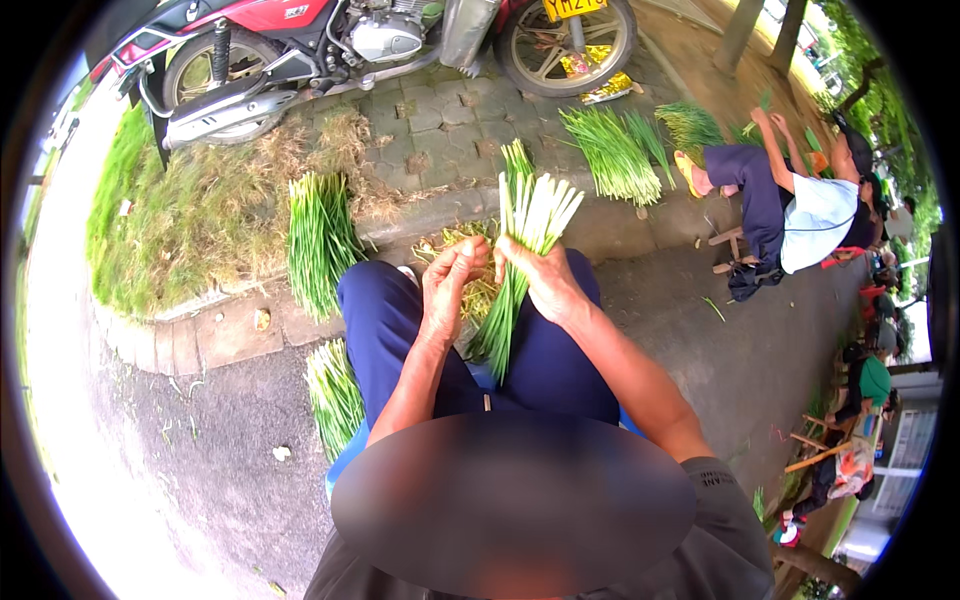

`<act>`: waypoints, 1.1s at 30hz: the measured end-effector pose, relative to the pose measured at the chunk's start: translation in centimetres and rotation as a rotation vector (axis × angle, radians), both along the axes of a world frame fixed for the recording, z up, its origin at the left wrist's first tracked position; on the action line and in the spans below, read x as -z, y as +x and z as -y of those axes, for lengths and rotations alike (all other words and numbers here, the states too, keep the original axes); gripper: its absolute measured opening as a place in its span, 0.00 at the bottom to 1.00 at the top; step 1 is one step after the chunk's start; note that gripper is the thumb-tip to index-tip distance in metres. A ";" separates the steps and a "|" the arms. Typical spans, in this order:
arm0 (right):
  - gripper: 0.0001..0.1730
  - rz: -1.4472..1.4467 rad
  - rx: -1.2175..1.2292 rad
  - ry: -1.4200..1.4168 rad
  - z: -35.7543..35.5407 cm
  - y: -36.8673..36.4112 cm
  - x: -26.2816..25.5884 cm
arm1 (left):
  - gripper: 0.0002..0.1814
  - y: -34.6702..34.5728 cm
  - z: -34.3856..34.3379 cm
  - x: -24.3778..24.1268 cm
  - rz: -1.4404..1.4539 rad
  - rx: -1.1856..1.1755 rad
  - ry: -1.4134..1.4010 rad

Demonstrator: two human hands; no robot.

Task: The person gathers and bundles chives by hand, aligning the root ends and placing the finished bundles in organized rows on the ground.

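A bunch of garlic chives (pixel 536 214) stands upright in my right hand (pixel 551 279), pale stem ends up and green leaves hanging between my knees. Just left of it, my left hand (pixel 452 281) has its thumb and fingertips pinched together, with nothing visible between them. Below and behind both hands lies a heap of yellowed leaf trimmings (pixel 480 300), partly hidden by them. Another small green bunch (pixel 517 157) lies on the kerb past the held one. Beside my left knee rests a thick chive bundle (pixel 321 240), and a second pale-ended bundle (pixel 334 394) is nearer my hip.
A red motorcycle (pixel 382 41) stands on the paving ahead. More chives (pixel 615 157) lie on the kerb to the right, near a seated person (pixel 810 217) handling greens. Dry grass (pixel 247 225) borders the kerb at left. Other people (pixel 874 379) sit farther right.
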State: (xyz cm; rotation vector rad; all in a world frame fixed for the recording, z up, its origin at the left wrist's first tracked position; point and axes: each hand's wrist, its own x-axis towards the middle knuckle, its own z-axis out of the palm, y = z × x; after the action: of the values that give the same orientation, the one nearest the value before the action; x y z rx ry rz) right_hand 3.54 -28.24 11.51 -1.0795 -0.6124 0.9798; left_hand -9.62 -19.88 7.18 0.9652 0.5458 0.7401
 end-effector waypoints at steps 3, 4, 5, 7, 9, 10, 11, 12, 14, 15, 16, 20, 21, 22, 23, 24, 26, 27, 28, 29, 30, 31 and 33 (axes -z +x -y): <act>0.10 0.049 -0.171 -0.042 0.3 -1.3 0.1 | 0.27 -0.5 -0.1 -0.8 0.099 0.132 -0.058; 0.11 0.029 -0.184 -0.033 0.3 -1.8 0.1 | 0.27 -0.7 -0.3 -0.6 0.093 0.177 -0.037; 0.11 0.027 -0.202 -0.043 0.5 -2.0 0.2 | 0.26 -0.9 -0.4 -0.5 0.086 0.222 -0.017; 0.12 0.022 -0.239 -0.057 0.5 -2.2 0.6 | 0.22 -0.9 -0.4 -0.9 0.057 0.248 0.023; 0.12 0.045 -0.291 -0.078 0.6 -1.8 1.2 | 0.22 -1.2 -0.7 -0.5 0.037 0.324 0.064; 0.12 0.041 -0.306 -0.086 0.6 -1.8 1.2 | 0.20 -1.1 -0.6 -0.6 0.026 0.303 0.046; 0.13 0.037 -0.321 -0.094 0.7 -1.8 1.2 | 0.20 -1.2 -0.7 -0.6 0.024 0.318 0.035; 0.13 0.052 -0.339 -0.125 0.8 -1.6 1.2 | 0.20 -1.3 -0.7 -0.8 0.022 0.339 0.026; 0.14 0.081 -0.372 -0.186 1.1 -1.3 1.2 | 0.20 -1.6 -0.9 -0.8 0.015 0.389 0.008; 0.14 0.077 -0.394 -0.187 1.1 -1.3 0.9 | 0.21 -1.8 -1.1 -0.7 0.012 0.421 0.004; 0.15 0.073 -0.414 -0.188 1.1 -1.5 0.4 | 0.21 -1.9 -1.1 -0.7 0.009 0.455 -0.001; 0.18 0.073 -0.476 -0.186 1.4 -1.7 0.3 | 0.30 -2.2 -0.5 -2.7 -0.011 0.561 0.018; 0.18 0.082 -0.501 -0.183 1.6 -1.8 0.1 | 0.33 -2.1 -0.4 -3.1 0.034 0.559 0.131; 0.21 0.010 -0.552 -0.200 1.6 -1.9 -0.3 | 0.33 -2.1 -0.4 -3.2 0.038 0.560 0.147; 0.24 0.012 -0.577 -0.205 1.8 -2.0 -0.5 | 0.32 -2.0 -0.3 -3.3 0.074 0.551 0.148; 0.22 0.056 -0.578 -0.201 1.9 -2.1 -0.7 | 0.31 -1.7 -0.3 -3.8 0.113 0.545 0.149; 0.21 0.125 -0.570 -0.145 2.1 -2.6 -1.5 | 0.28 -1.9 -0.2 -5.1 0.072 0.568 0.183; 0.23 0.092 -0.590 -0.165 2.1 -2.6 -2.4 | 0.27 -2.0 0.0 -5.6 0.038 0.563 0.178; 0.23 0.113 -0.580 -0.120 2.1 -2.6 -3.4 | 0.26 -1.9 0.1 -6.0 0.038 0.524 0.262; 0.24 0.135 -0.571 -0.075 2.0 -2.7 -4.1 | 0.24 -2.1 0.1 -6.0 0.076 0.494 0.277; 0.26 0.176 -0.566 -0.134 2.0 -2.5 -3.6 | 0.23 -2.2 0.2 -6.2 0.070 0.455 0.249; 0.27 0.217 -0.562 -0.193 2.0 -2.4 -3.0 | 0.22 -2.2 0.1 -6.6 0.081 0.408 0.252; 0.25 0.282 -0.500 -0.159 2.2 -2.6 -2.0 | 0.22 -2.3 0.3 -8.2 0.097 0.273 0.263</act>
State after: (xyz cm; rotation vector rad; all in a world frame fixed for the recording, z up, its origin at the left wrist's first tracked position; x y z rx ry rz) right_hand 0.91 -30.48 13.53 -1.2462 -1.0841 1.3334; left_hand -11.94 -20.18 15.41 1.2130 0.2280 0.6174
